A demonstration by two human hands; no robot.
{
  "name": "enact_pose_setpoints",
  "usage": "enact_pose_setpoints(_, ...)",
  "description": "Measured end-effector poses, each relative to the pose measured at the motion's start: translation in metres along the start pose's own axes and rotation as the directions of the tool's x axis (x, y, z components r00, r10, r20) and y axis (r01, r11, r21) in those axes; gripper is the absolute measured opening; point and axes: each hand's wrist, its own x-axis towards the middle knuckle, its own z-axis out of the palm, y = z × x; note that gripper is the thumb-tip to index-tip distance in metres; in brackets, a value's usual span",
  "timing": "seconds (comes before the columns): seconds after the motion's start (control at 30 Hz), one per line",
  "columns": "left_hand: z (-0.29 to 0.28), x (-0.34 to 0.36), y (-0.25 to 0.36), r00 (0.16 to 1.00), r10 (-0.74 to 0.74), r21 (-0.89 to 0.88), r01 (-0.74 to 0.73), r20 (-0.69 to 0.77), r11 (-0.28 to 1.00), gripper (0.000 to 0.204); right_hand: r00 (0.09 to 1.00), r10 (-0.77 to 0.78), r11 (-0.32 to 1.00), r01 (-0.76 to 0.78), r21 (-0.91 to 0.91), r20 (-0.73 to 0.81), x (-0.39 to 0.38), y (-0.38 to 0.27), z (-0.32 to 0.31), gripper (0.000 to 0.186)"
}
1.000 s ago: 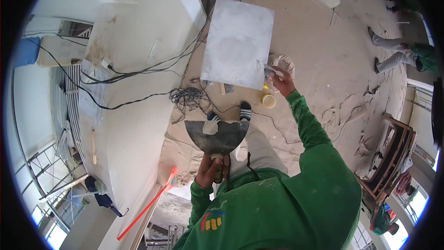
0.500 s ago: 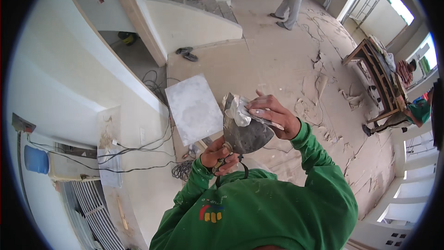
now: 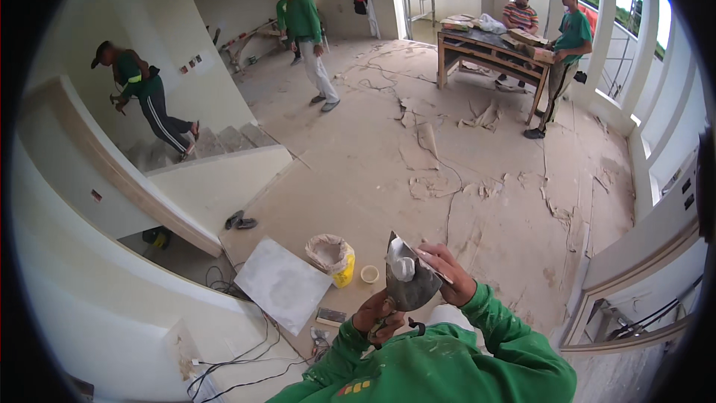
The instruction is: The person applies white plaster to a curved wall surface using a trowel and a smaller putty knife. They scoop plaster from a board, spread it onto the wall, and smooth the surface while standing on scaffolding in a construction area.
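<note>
My left hand point(image 3: 377, 317) is closed round the handle of a trowel point(image 3: 412, 295) with a broad, dark, pointed blade. On the blade lies a lump of whitish putty point(image 3: 403, 269). My right hand point(image 3: 453, 276) grips a thin flat scraper point(image 3: 434, 262) over the trowel's right side, its fingers laid along the top of it. Beyond the trowel to the left stand a yellow bucket point(image 3: 344, 272) with a pale liner and a small round tub point(image 3: 370, 275).
A pale square board point(image 3: 283, 286) lies left of the bucket, near cables point(image 3: 253, 343) and dark shoes point(image 3: 240, 220). Torn paper point(image 3: 486, 116) litters the floor. Two people stand by a wooden workbench point(image 3: 492, 48); another person point(image 3: 153, 97) is on the stairs, others farther back point(image 3: 302, 22).
The view has tilted up, bringing more of the room, the bucket and the tub into sight. The putty, earlier spread toward the scraper, now sits as a compact lump on the trowel.
</note>
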Motion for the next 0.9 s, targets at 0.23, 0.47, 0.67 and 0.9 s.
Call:
enact_pose_setpoints(0.23, 0.035, 0.133, -0.05, 0.955, -0.282, 0.148, 0.267, 0.094, 0.952, 0.051, 0.896, 0.058, 0.99, -0.107, -0.089, -0.441, -0.117, 0.01, -0.126, 0.043)
enact_pose_setpoints(0.47, 0.08, 0.292, -0.132, 0.919, -0.377, 0.247, 0.341, 0.117, 0.907, 0.044, 0.882, 0.345, 0.763, -0.464, -0.451, -0.322, -0.194, 0.042, -0.275, 0.06)
enact_pose_setpoints(0.67, 0.104, 0.434, -0.188, 0.981, 0.018, 0.962, -0.195, 0.195, 0.192, 0.021, 0.367, 0.445, 0.8, -0.573, 0.178, -0.817, -0.273, 0.033, -0.368, 0.029)
enact_pose_setpoints(0.9, 0.104, 0.598, -0.261, 0.72, -0.039, 0.7, -0.684, 0.693, -0.204, 0.074, 0.244, 0.905, 0.244, 0.371, 0.896, -0.348, -0.252, 0.045, -0.459, 0.033)
